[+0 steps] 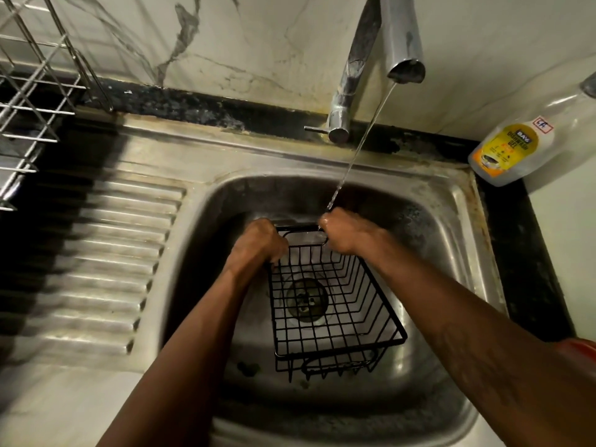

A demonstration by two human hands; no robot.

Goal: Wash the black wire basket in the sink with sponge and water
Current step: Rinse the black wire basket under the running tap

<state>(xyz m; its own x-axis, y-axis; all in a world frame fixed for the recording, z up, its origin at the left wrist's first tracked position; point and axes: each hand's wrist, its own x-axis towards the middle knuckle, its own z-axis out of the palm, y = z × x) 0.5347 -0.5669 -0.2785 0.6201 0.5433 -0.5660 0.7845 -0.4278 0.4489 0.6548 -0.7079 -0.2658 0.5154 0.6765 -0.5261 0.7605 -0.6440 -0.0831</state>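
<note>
Both hands are down in the steel sink (464,221), gripping the black wire basket (332,317) at its far end. The left hand (258,241) has its fingers curled over the far left corner of the rim. The right hand (345,233) is clamped in a fist on the looped handle wire of that same end, with a short stretch of wire bare between the two sets of fingers. The basket runs from the fingers back toward the person, open side up; I cannot tell whether its near end rests on the sink floor. Below the fingers, the drain strainer (306,301) shows through the mesh. A thin stream of water (361,140) slants down from the tap (403,37) above and lands on the wet knuckles of the right hand. Well to the right of those fingers, a bottle of dishwash gel (512,153) leans against the wall on the dark desk (522,269). Far left of the left fingers, past the ribbed drainboard (113,253), is a steel wire dish rack (32,91).
</note>
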